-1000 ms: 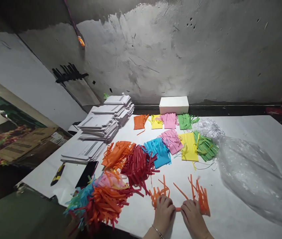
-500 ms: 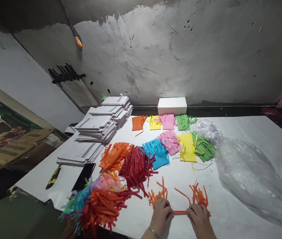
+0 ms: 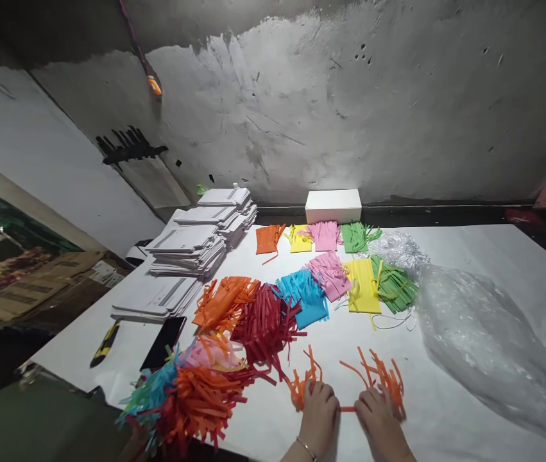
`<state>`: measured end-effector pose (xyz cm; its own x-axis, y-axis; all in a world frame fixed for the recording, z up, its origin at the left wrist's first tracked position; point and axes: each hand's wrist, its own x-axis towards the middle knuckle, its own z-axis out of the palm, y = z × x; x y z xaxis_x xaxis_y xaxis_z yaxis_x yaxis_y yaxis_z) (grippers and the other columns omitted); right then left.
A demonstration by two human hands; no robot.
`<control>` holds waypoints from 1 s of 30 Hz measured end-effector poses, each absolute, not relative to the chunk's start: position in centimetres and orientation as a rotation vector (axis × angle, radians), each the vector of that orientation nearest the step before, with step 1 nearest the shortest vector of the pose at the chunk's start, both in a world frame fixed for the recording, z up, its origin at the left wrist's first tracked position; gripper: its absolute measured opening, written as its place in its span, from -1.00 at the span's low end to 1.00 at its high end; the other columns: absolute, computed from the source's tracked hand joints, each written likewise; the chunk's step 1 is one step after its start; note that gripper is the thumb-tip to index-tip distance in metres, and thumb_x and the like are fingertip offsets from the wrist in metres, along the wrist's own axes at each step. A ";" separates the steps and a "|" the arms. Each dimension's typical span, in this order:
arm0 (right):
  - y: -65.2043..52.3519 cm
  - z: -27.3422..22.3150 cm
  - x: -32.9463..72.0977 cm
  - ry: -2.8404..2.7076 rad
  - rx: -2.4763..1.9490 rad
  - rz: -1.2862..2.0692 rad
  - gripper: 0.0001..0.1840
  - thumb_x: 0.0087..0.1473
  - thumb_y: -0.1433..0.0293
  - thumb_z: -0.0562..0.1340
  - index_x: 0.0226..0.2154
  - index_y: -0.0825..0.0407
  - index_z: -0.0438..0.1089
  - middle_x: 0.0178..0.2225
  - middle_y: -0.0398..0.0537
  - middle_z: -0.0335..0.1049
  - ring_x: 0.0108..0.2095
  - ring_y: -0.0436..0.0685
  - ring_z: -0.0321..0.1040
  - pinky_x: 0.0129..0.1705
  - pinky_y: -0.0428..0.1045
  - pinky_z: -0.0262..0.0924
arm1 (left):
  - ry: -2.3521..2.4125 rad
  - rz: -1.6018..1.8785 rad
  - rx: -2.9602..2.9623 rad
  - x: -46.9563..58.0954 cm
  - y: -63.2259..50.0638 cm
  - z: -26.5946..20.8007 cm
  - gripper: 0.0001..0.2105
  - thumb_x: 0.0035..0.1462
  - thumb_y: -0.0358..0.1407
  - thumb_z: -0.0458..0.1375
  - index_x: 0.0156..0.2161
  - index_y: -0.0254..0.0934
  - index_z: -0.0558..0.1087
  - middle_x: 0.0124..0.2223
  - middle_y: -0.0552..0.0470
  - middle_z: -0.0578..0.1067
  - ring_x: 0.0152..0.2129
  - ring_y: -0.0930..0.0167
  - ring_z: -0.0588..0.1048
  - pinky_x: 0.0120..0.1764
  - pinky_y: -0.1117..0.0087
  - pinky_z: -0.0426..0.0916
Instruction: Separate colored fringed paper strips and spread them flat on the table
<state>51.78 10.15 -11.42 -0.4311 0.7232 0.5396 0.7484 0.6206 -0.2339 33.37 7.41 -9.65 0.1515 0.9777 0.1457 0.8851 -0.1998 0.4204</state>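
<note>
An orange fringed paper tassel [image 3: 348, 409] lies near the front edge of the white table, its middle rolled into a thin strip and its cut fringes spreading at both ends. My left hand [image 3: 319, 407], with a bracelet at the wrist, is closed on the strip's left part. On the right part, my right hand [image 3: 376, 410] is closed too, fingers bent over the paper. A short stretch of rolled strip shows between the hands. Left of my hands lies a bundle of many-coloured tassels [image 3: 205, 404], and beyond it dark red fringed paper [image 3: 267, 324].
Orange [image 3: 227, 301], blue [image 3: 304, 296], pink, yellow [image 3: 363, 285] and green fringed papers lie farther back. A clear plastic bag [image 3: 479, 340] covers the right side. Stacked white packets [image 3: 188, 239], a phone [image 3: 164, 342] and a cutter knife [image 3: 104, 344] lie left; a white box [image 3: 333, 206] stands behind.
My hands have moved slightly closer together, and the strip between them looks thinner. The right-hand fringe has spread out differently. Other things on the table stay put.
</note>
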 end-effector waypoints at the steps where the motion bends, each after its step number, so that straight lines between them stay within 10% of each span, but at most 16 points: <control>1: 10.0 -11.5 51.6 -2.263 -1.088 -0.034 -0.80 0.00 0.55 0.15 -0.41 -0.10 0.32 -0.45 -0.23 0.36 -0.36 0.10 0.33 0.04 0.19 0.11 | 1.776 0.603 2.278 33.1 7.3 -10.0 -0.88 0.11 -0.44 0.18 -0.41 -0.19 0.45 -0.33 0.11 0.49 -0.26 0.34 0.40 0.10 0.04 0.05; 20: 10.2 -10.9 50.6 -2.292 -0.973 -0.006 -0.68 0.21 0.54 0.00 -0.48 -0.03 0.32 -0.51 -0.18 0.32 -0.42 0.08 0.25 -0.02 0.13 0.12 | 1.624 0.394 1.833 33.4 9.6 -7.8 -0.90 -0.06 -0.49 0.17 -0.46 -0.31 0.52 -0.33 -0.13 0.54 -0.22 0.15 0.42 0.07 -0.11 0.07; 30: 10.5 -1.5 52.7 -2.239 -0.801 0.153 -0.75 0.16 0.52 0.17 -0.11 -0.03 0.38 -0.32 -0.12 0.49 -0.29 0.09 0.41 0.07 0.18 0.15 | 1.328 0.690 1.078 34.4 8.3 -1.7 -0.54 0.00 0.10 0.21 -0.38 -0.35 0.49 -0.48 0.01 0.52 -0.48 0.39 0.45 -0.34 0.37 0.34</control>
<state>52.72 10.48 -1.54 -0.5310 0.5892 0.6090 0.5010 0.7979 -0.3351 34.39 8.29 -1.71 0.1637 0.8947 -0.4156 0.1741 0.3885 0.9049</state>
